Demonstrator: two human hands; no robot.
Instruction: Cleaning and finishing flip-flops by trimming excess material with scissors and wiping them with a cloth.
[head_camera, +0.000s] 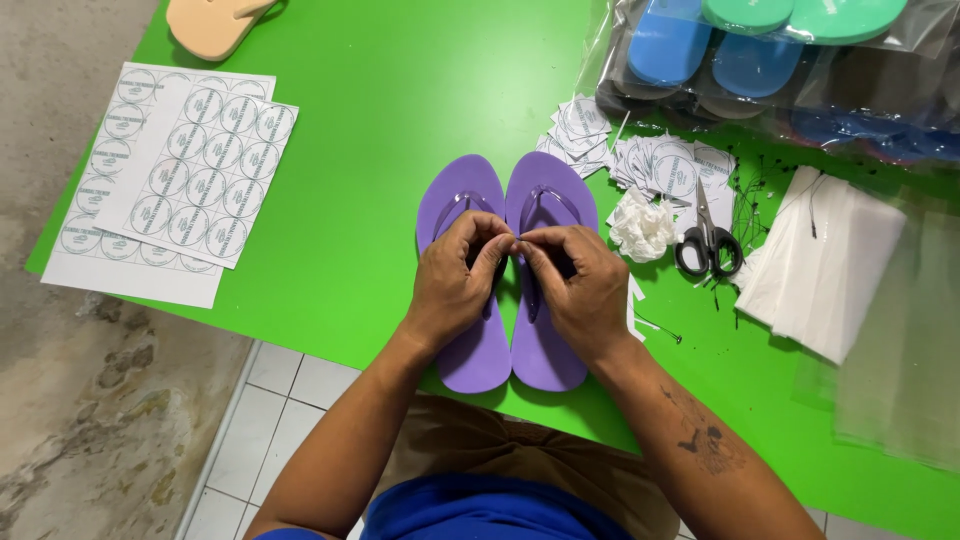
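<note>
A pair of purple flip-flops (505, 300) is lying side by side, straps up, near the front edge of a bright green table (400, 90), toes pointing away from the person. The left hand (455, 285) and the right hand (580, 285) are resting on top of the pair and meeting over the gap between the two sandals, thumb and forefinger of each pinched together on something too small to make out — possibly a thin tie or tag pin joining the straps. Both grips are closed tight at the fingertips, the other fingers curling loosely over the soles.

The sandals look like light foam — soft, bendable, not fragile and not slippery — so they would likely be easy to lift by the strap or by the edge of the sole, and would flex if squeezed.

Just to the right of the hands a crumpled white tissue (642, 225) is sitting beside black-handled scissors (708, 240), with a scatter of cut round labels (640, 150) behind them. Further right, a stack of white sheets (820, 265) and clear plastic bags (900, 360) are spreading toward the table edge. At the top right, a clear bag of blue and green flip-flops (780, 50) is waiting. On the left, printed sticker sheets (180, 170) are lying flat, and a tan foam sole (210, 25) is poking in at the top.
</note>
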